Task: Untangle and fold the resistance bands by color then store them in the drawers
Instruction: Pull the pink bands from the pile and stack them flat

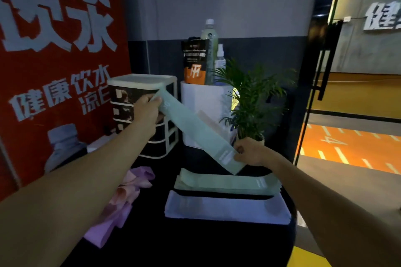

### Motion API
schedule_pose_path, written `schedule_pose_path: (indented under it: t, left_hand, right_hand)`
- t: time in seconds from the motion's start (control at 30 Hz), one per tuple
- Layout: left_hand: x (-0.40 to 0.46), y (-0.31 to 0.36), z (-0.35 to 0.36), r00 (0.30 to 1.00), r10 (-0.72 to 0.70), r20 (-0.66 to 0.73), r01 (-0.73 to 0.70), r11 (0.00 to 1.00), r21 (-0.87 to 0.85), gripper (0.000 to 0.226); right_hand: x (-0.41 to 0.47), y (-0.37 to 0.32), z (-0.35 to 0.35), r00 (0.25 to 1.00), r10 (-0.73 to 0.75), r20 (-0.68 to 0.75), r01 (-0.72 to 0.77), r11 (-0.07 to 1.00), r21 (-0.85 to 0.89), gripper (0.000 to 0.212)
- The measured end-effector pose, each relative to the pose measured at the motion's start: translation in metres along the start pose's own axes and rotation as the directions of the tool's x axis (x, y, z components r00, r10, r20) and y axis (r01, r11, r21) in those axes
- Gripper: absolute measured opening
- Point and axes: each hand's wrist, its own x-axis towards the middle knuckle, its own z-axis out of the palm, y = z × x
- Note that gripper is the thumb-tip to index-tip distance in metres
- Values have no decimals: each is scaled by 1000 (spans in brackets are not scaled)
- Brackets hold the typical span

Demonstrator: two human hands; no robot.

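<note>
A mint green resistance band (195,130) is stretched flat and slanting in the air over the dark table. My left hand (146,110) pinches its upper end in front of the small drawer unit (160,115). My right hand (251,151) pinches its lower end. Below lies a stack of flat green bands (225,182), and nearer me a stack of flat lavender bands (225,206). A tangle of pink and purple bands (121,197) lies at the left of the table. The drawers look closed.
A white box (204,102) behind the band carries a drink bottle (209,34), a spray bottle (220,60) and a dark pouch (195,60). A potted plant (253,97) stands right of it. A red poster wall (54,60) is at left, a glass door (325,60) at right.
</note>
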Motion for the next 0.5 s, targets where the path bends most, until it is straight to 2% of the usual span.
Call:
schedule_pose_path:
  t: [0.03, 0.1, 0.23, 0.37, 0.43, 0.5]
  left_hand:
    - [-3, -7, 0, 999, -52, -3, 52, 998, -22, 14]
    - [-11, -23, 0, 990, -140, 19, 140, 990, -29, 17]
    - [-30, -61, 0, 962, -267, 60, 267, 964, 6, 18]
    - [-36, -104, -3, 926, -370, 77, 347, 913, 214, 17]
    - [-39, -121, -5, 920, -382, 85, 323, 865, 383, 12]
    - [-40, -136, -8, 923, -367, 115, 239, 782, 576, 14]
  right_hand:
    - [-4, 11, 3, 1000, 4, -16, -3, 999, 38, 24]
    - [-8, 30, 5, 998, 25, -62, -9, 968, 249, 12]
    - [-14, 60, 7, 934, 342, -108, -231, 804, 548, 16]
    - [-19, 79, 13, 833, 479, -276, -304, 814, 495, 19]
    - [-22, 83, 19, 807, 480, -343, -297, 833, 467, 17]
    - [-23, 85, 25, 800, 469, -373, -317, 859, 402, 18]
